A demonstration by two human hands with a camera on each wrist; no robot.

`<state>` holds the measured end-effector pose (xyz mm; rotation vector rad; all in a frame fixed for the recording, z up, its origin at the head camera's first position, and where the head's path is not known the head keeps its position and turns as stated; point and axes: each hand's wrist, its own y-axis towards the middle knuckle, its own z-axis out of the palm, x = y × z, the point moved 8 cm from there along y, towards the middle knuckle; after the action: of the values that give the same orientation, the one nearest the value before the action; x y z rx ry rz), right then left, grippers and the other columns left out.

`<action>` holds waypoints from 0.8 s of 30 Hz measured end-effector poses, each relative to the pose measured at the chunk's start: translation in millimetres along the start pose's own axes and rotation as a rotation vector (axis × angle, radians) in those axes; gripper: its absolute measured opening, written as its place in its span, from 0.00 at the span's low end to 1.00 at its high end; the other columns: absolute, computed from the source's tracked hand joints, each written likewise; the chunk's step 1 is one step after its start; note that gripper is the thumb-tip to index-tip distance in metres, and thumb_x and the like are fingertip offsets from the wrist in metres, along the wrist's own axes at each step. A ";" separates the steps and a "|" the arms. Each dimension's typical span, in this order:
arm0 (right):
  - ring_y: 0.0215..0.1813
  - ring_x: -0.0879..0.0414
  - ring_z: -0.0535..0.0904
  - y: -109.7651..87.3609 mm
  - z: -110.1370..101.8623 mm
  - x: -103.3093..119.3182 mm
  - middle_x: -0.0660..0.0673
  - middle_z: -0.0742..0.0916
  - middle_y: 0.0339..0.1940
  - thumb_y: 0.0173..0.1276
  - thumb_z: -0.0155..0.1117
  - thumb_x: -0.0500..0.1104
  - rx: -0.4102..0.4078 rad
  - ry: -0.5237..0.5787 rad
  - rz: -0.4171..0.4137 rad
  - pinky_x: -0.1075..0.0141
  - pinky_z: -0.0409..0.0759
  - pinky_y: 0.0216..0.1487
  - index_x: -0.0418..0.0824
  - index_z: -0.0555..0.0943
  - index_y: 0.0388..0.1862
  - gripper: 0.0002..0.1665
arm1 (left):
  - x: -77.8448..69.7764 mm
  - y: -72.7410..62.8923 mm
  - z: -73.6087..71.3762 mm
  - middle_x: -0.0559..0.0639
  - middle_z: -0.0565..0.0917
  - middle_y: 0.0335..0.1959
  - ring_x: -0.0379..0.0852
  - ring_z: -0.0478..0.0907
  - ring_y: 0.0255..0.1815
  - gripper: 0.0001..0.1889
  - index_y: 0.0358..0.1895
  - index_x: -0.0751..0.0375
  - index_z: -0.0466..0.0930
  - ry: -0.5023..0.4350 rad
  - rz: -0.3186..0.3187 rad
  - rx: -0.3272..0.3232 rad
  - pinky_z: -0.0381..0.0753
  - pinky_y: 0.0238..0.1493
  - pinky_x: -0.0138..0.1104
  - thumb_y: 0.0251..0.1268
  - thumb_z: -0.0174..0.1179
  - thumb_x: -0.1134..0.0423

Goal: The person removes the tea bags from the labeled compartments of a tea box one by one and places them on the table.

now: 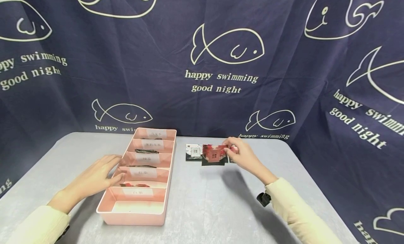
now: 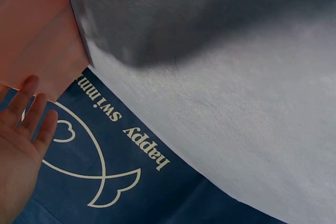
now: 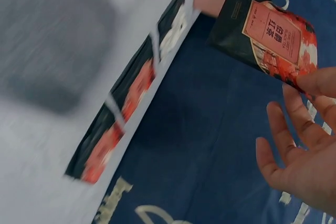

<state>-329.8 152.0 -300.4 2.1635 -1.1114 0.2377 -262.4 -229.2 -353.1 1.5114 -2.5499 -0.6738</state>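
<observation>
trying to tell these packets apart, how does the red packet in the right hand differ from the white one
The red packet is held up by the right hand; the white packet lies on the table. The red packet has a pink label, the white packet a white label. Both have a dark lower end.

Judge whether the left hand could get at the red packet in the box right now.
Probably yes: the left hand is at the left side of the box, thumb near the red packet, and nothing seems to cover that open compartment.
</observation>
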 end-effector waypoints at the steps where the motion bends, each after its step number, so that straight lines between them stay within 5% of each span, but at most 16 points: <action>1: 0.35 0.56 0.75 -1.9 -2.6 -6.5 0.49 0.83 0.27 0.56 0.62 0.33 0.001 0.007 0.020 0.61 0.74 0.38 0.42 0.79 0.33 0.06 | -0.1 -0.1 -0.1 0.59 0.78 0.47 0.59 0.73 0.51 0.23 0.46 0.66 0.74 0.000 0.000 0.000 0.71 0.53 0.51 0.53 0.62 0.53; 24: 0.34 0.53 0.78 -39.6 -51.4 -123.2 0.41 0.84 0.29 0.59 0.59 0.32 0.016 -0.076 0.229 0.62 0.77 0.35 0.36 0.78 0.33 0.03 | 2.7 -1.1 2.2 0.62 0.76 0.50 0.60 0.71 0.54 0.25 0.50 0.68 0.74 0.003 -0.026 0.035 0.68 0.55 0.52 0.54 0.61 0.53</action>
<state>-368.1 281.0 -335.9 2.0728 -1.4072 0.2686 -263.6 -231.3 -355.9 1.5571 -2.5576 -0.6335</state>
